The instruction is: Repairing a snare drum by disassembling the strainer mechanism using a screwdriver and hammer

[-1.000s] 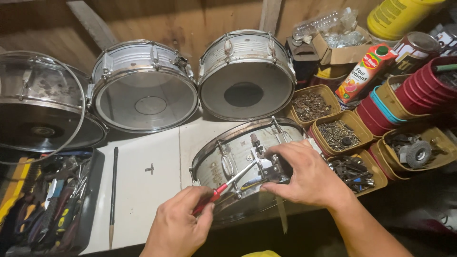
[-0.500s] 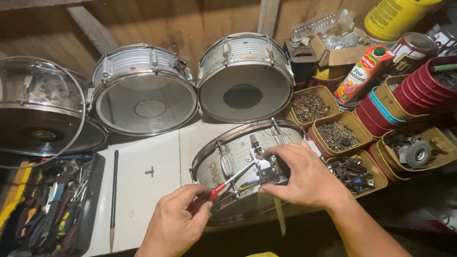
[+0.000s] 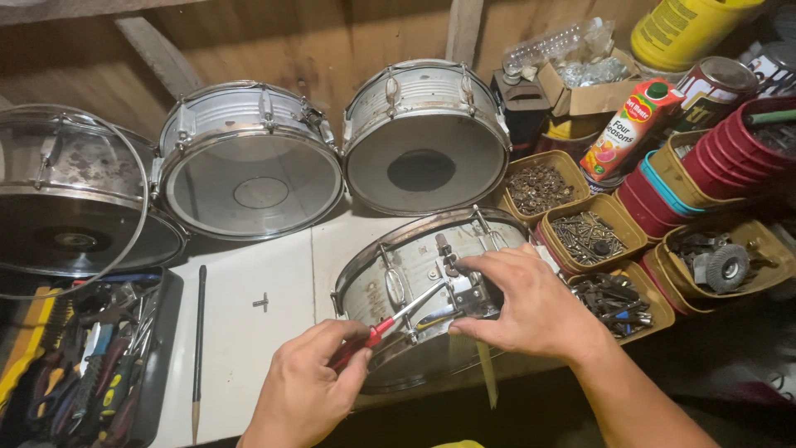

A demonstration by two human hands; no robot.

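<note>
1. Snare drum (image 3: 414,290) lies on its side at the near table edge.
2. Right hand (image 3: 531,311) pinches its metal side fitting (image 3: 473,292).
3. Left hand (image 3: 307,390) grips a red-handled screwdriver (image 3: 390,323), tip at that fitting; it looks attached, work unfinished.

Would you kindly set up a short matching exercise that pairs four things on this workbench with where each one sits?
Things:
1. red-handled screwdriver
2. snare drum on its side
3. drumstick
4. juice carton

Places:
A. lying flat on the white board, beside the tool tray
B. standing among the tubs at the back right
C. in the left hand, tip at the drum's metal fitting
D. under the right hand, at the front of the bench

Pairs: 1-C, 2-D, 3-A, 4-B
</note>
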